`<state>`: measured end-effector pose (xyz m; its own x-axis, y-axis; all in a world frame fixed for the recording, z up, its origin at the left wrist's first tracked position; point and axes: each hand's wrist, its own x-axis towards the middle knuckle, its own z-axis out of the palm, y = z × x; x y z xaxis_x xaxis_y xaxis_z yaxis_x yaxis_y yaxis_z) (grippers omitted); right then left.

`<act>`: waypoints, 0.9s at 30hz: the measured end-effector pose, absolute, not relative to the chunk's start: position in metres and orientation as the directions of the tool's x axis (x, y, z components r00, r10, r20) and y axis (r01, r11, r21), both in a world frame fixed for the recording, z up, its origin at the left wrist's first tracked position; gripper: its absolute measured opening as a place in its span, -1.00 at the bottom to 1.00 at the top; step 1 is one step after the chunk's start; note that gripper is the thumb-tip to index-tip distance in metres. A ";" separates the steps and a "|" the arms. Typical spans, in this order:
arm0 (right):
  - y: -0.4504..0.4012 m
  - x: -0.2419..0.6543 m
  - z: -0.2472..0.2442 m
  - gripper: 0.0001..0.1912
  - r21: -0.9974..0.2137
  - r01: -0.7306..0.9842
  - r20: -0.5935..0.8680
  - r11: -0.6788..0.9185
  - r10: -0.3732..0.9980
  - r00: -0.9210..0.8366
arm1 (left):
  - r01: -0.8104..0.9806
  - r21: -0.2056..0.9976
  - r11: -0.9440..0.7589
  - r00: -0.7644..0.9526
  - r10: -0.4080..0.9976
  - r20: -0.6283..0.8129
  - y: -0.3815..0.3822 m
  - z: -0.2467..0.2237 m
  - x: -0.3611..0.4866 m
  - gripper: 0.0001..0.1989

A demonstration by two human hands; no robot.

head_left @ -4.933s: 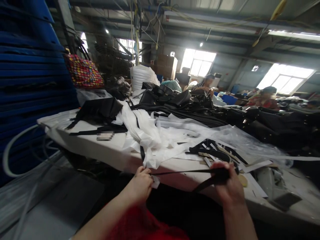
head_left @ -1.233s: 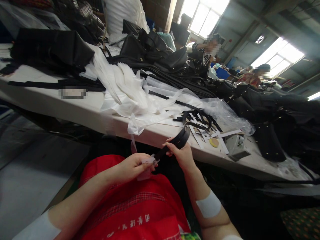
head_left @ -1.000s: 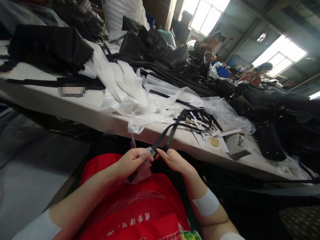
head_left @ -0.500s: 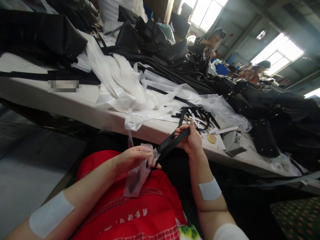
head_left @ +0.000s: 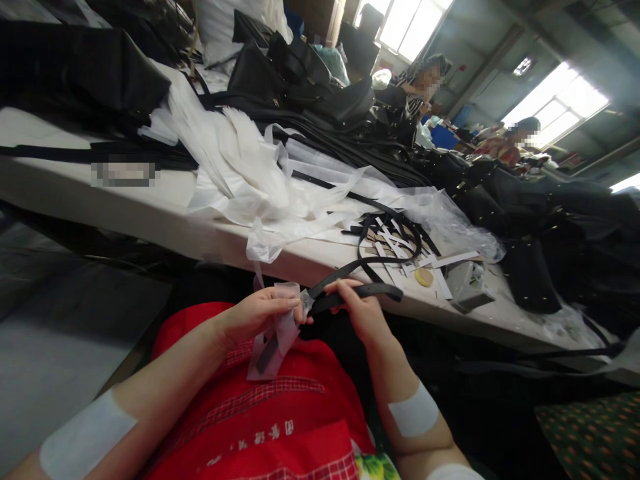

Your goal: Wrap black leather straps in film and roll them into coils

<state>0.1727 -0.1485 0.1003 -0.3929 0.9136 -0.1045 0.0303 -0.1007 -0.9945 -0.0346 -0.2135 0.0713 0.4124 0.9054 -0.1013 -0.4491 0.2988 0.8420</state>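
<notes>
My left hand (head_left: 265,312) is closed on a translucent plastic wrapper (head_left: 285,333), which hangs down over my red apron (head_left: 280,413). A black strap (head_left: 350,268) comes out of the wrapped spot beside my left fingers and runs up onto the table. My right hand (head_left: 357,303) pinches the strap's other length close to the wrapper, and its rounded end (head_left: 390,291) sticks out to the right past my fingers. What hardware, if any, sits inside the wrapper cannot be made out.
White plastic sheets (head_left: 235,167) lie on the pale table (head_left: 215,240). Right of them are paper strips (head_left: 395,240), a yellow roll (head_left: 423,277) and a grey box-like object (head_left: 469,287). Black bags (head_left: 530,220) fill the right and back. Two people work farther off.
My right hand has moved left and down along the strap, nearer my left hand. The strap's rounded end now hangs free to the right. My left hand keeps its grip on the wrapper.
</notes>
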 end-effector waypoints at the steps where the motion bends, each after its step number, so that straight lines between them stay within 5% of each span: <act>1: -0.138 0.178 0.100 -0.67 -0.991 -0.052 -0.102 -0.121 0.957 -0.271 | -0.442 0.844 0.303 0.427 0.899 -0.099 -0.215 0.071 -0.037 -0.72; 5: -0.096 0.198 0.098 -0.65 -0.942 -0.330 -0.118 -0.059 0.980 0.162 | -0.438 0.850 0.292 0.411 0.906 -0.099 -0.218 0.071 -0.042 -0.71; 11: -0.121 0.181 0.091 -0.57 -0.961 -0.240 -0.118 -0.140 0.988 -0.101 | -0.301 0.939 0.168 0.369 0.928 -0.048 -0.213 0.069 -0.036 -0.65; 18: -0.117 0.205 0.122 -0.46 -0.961 -0.258 0.059 0.097 0.987 0.149 | 0.132 0.989 0.073 0.373 0.920 -0.118 -0.210 0.068 -0.054 -0.58; 27: -0.112 0.211 0.143 -0.50 -0.932 -0.323 0.116 0.164 0.980 0.162 | 0.224 0.969 0.101 0.388 0.903 -0.184 -0.209 0.064 -0.043 -0.69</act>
